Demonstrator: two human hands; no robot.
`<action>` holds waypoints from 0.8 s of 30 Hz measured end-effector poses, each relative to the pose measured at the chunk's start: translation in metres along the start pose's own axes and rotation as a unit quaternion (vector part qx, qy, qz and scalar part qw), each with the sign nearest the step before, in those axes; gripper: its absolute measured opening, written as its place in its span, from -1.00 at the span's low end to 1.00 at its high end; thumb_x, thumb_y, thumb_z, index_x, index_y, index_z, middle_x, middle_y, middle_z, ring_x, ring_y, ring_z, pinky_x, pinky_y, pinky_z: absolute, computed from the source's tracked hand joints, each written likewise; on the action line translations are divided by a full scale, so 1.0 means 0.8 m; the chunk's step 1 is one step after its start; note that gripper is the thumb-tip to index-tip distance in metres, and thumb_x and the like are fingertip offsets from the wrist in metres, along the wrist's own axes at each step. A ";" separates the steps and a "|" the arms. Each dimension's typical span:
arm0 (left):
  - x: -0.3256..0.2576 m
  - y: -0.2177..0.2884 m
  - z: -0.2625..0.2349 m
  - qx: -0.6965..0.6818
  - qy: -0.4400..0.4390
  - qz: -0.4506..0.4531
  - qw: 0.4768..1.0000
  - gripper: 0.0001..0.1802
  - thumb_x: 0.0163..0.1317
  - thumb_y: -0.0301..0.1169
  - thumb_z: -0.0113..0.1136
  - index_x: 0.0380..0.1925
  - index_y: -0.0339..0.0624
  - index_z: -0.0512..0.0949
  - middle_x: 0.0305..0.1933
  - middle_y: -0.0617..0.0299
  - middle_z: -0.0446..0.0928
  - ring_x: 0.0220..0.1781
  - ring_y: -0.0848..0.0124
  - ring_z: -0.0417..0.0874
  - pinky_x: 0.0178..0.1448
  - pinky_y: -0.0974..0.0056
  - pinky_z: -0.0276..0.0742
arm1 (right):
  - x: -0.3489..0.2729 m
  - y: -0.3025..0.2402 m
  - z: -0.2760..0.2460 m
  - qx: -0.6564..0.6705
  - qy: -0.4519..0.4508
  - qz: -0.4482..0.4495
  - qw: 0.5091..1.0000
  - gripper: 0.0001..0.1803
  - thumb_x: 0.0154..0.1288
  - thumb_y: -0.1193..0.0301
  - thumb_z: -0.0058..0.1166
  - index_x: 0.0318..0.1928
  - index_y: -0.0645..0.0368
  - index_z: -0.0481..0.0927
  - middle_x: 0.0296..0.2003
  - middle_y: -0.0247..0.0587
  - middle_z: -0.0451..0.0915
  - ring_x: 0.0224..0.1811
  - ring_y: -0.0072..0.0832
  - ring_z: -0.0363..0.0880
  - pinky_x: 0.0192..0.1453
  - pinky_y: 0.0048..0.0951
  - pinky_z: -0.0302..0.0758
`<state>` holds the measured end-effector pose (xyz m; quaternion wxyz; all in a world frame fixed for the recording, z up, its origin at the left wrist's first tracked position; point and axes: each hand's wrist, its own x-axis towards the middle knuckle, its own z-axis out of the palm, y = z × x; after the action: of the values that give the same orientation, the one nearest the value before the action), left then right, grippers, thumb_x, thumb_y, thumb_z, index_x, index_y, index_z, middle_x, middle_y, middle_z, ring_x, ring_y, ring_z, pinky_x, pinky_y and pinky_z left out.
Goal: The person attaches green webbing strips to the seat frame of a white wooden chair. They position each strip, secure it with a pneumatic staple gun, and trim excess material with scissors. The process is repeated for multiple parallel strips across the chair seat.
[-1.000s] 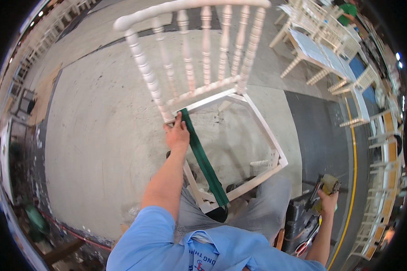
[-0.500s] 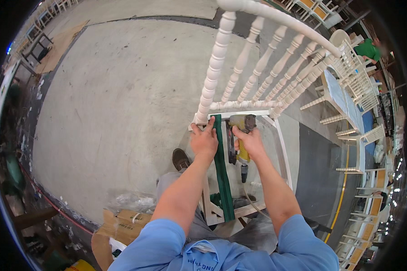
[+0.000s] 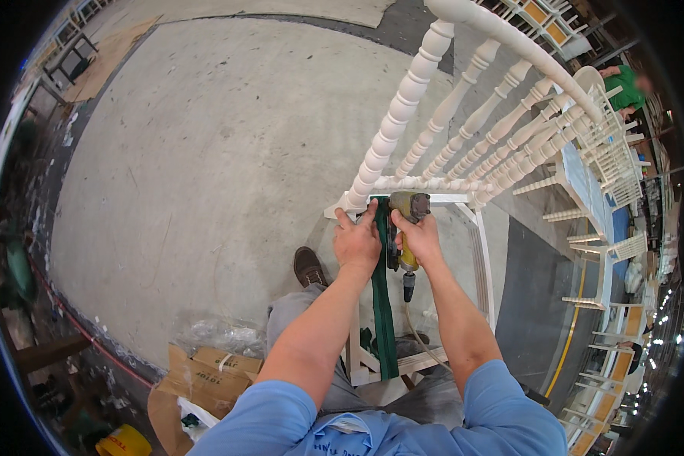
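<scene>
The left hand (image 3: 356, 242) is pressing spread fingers on the green webbing strap (image 3: 382, 304) at the white chair frame (image 3: 479, 228), while the right hand (image 3: 420, 237) is gripping the yellow pneumatic stapler (image 3: 407, 220) with its fingers curled around it.

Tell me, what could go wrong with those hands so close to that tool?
The left hand pins the green strap to the white chair frame right beside the nose of the yellow pneumatic stapler in the right hand; a slip could likely catch a finger. The air hose trailing past the legs might snag or trip.
</scene>
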<state>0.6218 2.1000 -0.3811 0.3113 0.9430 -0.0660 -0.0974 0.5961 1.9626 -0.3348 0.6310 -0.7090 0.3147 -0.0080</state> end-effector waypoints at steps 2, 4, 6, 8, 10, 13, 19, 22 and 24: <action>0.000 -0.001 0.001 -0.001 0.003 0.001 1.000 -0.38 0.44 -0.19 0.24 0.46 0.72 0.47 0.51 -0.23 0.22 0.10 -0.14 0.66 0.15 -0.10 0.66 | 0.001 -0.001 0.001 -0.018 0.003 0.000 1.000 -0.64 0.43 0.17 0.44 -0.27 0.21 0.66 -0.56 -0.37 0.59 -0.68 -0.59 0.52 -0.60 -0.45 0.47; 0.000 -0.001 0.002 -0.006 0.002 -0.001 1.000 -0.38 0.44 -0.19 0.24 0.46 0.71 0.48 0.51 -0.22 0.22 0.11 -0.14 0.65 0.15 -0.10 0.66 | 0.001 -0.003 -0.001 -0.039 0.004 0.002 0.999 -0.64 0.43 0.17 0.44 -0.29 0.21 0.65 -0.57 -0.37 0.59 -0.68 -0.59 0.52 -0.61 -0.46 0.46; 0.000 -0.002 0.003 0.000 0.010 0.005 1.000 -0.38 0.44 -0.20 0.24 0.46 0.71 0.48 0.50 -0.22 0.23 0.11 -0.14 0.65 0.13 -0.10 0.67 | 0.001 -0.003 -0.002 -0.038 -0.004 0.003 0.999 -0.62 0.44 0.16 0.44 -0.30 0.21 0.64 -0.58 -0.37 0.58 -0.68 -0.59 0.52 -0.61 -0.46 0.45; 0.000 -0.004 0.002 -0.003 0.014 0.006 1.000 -0.38 0.44 -0.21 0.25 0.46 0.70 0.49 0.50 -0.21 0.22 0.10 -0.14 0.65 0.12 -0.10 0.67 | 0.000 -0.005 0.002 -0.027 -0.012 -0.004 1.000 -0.62 0.44 0.16 0.44 -0.30 0.22 0.64 -0.60 -0.37 0.58 -0.68 -0.59 0.52 -0.61 -0.45 0.44; -0.001 -0.006 0.000 -0.014 0.013 0.002 1.000 -0.38 0.43 -0.22 0.25 0.45 0.69 0.50 0.51 -0.21 0.22 0.10 -0.15 0.65 0.12 -0.10 0.67 | -0.001 -0.008 0.011 -0.007 -0.021 -0.021 1.000 -0.62 0.44 0.16 0.44 -0.29 0.23 0.64 -0.61 -0.36 0.57 -0.68 -0.58 0.52 -0.61 -0.45 0.44; -0.002 0.005 -0.002 -0.026 -0.005 0.008 1.000 -0.39 0.41 -0.25 0.27 0.43 0.64 0.54 0.51 -0.23 0.23 0.10 -0.17 0.66 0.14 -0.10 0.67 | 0.002 0.000 -0.001 -0.025 0.003 0.001 1.000 -0.63 0.43 0.18 0.45 -0.26 0.24 0.65 -0.61 -0.35 0.58 -0.68 -0.58 0.52 -0.61 -0.45 0.44; -0.001 -0.017 0.006 -0.059 0.058 0.008 0.997 -0.48 0.38 -0.28 0.30 0.32 0.49 0.66 0.53 -0.23 0.29 0.14 -0.18 0.65 0.18 -0.11 0.67 | -0.006 -0.011 0.019 -0.011 -0.022 0.007 1.000 -0.65 0.42 0.21 0.46 -0.26 0.24 0.65 -0.57 -0.35 0.61 -0.68 -0.58 0.52 -0.61 -0.44 0.44; -0.002 -0.009 0.007 -0.079 0.055 0.014 0.995 -0.52 0.37 -0.28 0.31 0.28 0.45 0.70 0.53 -0.23 0.32 0.15 -0.17 0.66 0.20 -0.10 0.67 | -0.004 -0.003 0.019 -0.016 -0.007 0.002 1.000 -0.65 0.41 0.21 0.46 -0.26 0.24 0.66 -0.56 -0.35 0.62 -0.68 -0.58 0.53 -0.61 -0.45 0.45; 0.000 -0.009 0.008 -0.088 0.070 0.010 0.994 -0.54 0.35 -0.30 0.33 0.22 0.44 0.73 0.49 -0.27 0.37 0.17 -0.21 0.66 0.19 -0.09 0.68 | -0.002 -0.003 0.020 -0.022 -0.009 -0.006 1.000 -0.65 0.42 0.21 0.46 -0.26 0.24 0.67 -0.56 -0.35 0.62 -0.67 -0.58 0.54 -0.61 -0.45 0.45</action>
<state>0.6207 2.1021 -0.3905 0.3978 0.9158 -0.0447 -0.0331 0.6021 1.9777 -0.3354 0.6177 -0.7249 0.3050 0.0016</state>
